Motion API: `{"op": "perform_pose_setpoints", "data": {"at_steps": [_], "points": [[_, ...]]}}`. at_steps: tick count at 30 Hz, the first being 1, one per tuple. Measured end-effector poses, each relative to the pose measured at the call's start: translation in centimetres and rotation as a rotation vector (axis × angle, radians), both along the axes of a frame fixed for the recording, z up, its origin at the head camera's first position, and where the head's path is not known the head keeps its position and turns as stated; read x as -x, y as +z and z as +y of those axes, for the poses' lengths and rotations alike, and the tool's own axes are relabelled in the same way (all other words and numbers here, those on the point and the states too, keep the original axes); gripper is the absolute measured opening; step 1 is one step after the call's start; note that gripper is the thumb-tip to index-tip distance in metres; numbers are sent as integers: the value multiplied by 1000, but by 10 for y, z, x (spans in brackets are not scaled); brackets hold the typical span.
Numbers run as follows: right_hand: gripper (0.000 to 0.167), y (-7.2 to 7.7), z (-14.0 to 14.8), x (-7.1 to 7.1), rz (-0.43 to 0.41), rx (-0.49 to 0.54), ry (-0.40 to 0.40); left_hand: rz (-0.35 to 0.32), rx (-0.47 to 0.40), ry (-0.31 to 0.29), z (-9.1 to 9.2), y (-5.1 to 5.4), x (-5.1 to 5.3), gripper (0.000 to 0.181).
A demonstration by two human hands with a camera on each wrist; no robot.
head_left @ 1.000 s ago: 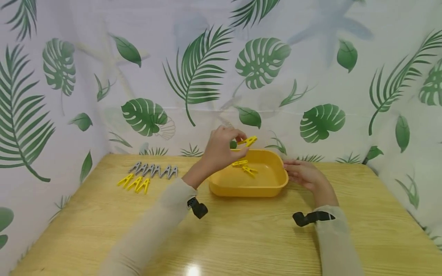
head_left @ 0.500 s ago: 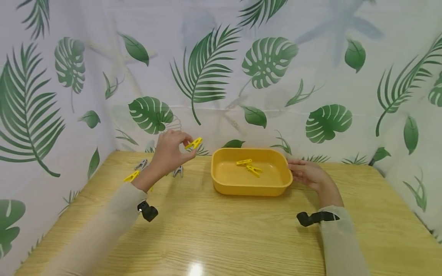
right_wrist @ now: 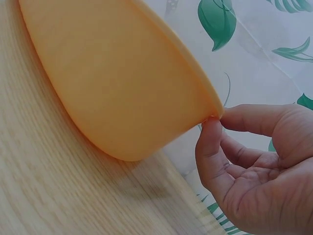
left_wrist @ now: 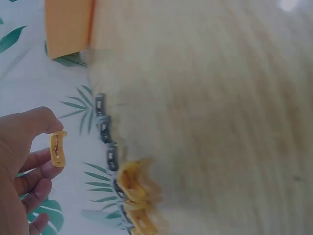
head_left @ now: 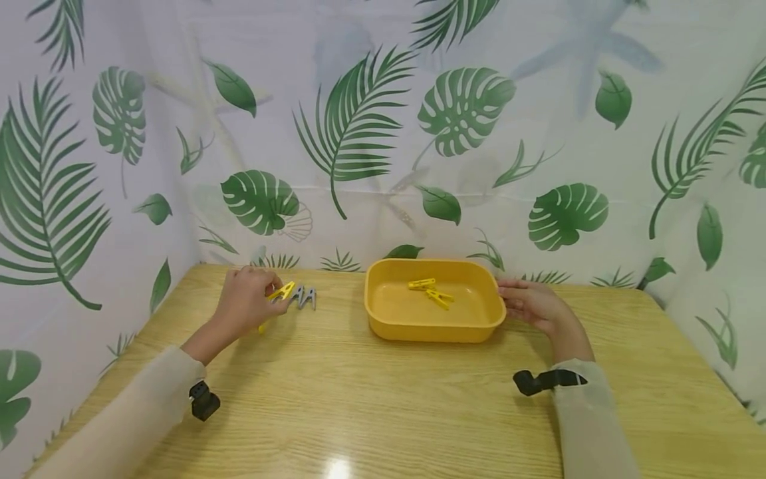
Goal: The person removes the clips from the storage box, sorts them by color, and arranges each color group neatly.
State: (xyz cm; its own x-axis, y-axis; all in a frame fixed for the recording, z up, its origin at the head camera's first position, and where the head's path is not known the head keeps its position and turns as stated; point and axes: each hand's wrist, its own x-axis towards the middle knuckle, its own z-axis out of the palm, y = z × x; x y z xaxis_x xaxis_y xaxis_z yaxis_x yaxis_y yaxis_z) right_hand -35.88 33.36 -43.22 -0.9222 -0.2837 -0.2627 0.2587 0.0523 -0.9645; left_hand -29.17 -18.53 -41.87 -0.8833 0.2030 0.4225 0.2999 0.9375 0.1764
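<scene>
My left hand (head_left: 245, 301) pinches a yellow clothespin (left_wrist: 57, 150) between thumb and fingers, over the clothespins at the table's back left. Grey clothespins (head_left: 308, 297) stand in a row beside it, and the hand hides part of them. In the left wrist view, two yellow clothespins (left_wrist: 131, 180) lie against the grey row (left_wrist: 105, 129), below the held one. A yellow-orange plastic basin (head_left: 433, 331) sits to the right, with two yellow clothespins (head_left: 439, 299) on its floor. With thumb and finger, my right hand (right_wrist: 264, 171) pinches the basin's rim at its right end.
The wooden table (head_left: 383, 406) reaches back to a white, leaf-printed cloth (head_left: 359, 219) hanging behind it. Similar cloth borders both sides. Each wrist wears a black strap with a small camera (head_left: 205, 401).
My left hand has moved left, from over the basin to the clothespin row, and come down, still holding the yellow clothespin. My right hand stays on the rim.
</scene>
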Motion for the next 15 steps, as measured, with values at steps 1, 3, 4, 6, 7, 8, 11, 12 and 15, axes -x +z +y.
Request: {"op": "perform_pose_setpoints", "data": {"at_steps": [1,3,4,6,7,8,11,12,15], "points": [[17,0,0,0,1,-2,-1,-11,4,-4,-1,-3,-2,21],[17,0,0,-1,6,-3,-1,-40,13,-3,-3,-8,-4,19],[18,0,0,-1,7,-5,-2,-51,20,-2,-4,-10,-4,19],[19,0,0,-1,9,-10,-2,-69,39,7,-4,-15,-4,20],[20,0,0,-1,9,-10,-2,-74,48,8,-4,-17,-4,20],[21,0,0,0,10,-12,-1,-76,61,10,-4,-19,-4,21],[20,-1,-1,0,6,-13,-3,-76,86,5,-4,-24,-4,22],[19,-1,-1,0,7,-11,-1,-78,87,3,-5,-26,-4,21],[18,-2,0,0,5,0,0,-79,93,1,-6,-29,-4,21]]}}
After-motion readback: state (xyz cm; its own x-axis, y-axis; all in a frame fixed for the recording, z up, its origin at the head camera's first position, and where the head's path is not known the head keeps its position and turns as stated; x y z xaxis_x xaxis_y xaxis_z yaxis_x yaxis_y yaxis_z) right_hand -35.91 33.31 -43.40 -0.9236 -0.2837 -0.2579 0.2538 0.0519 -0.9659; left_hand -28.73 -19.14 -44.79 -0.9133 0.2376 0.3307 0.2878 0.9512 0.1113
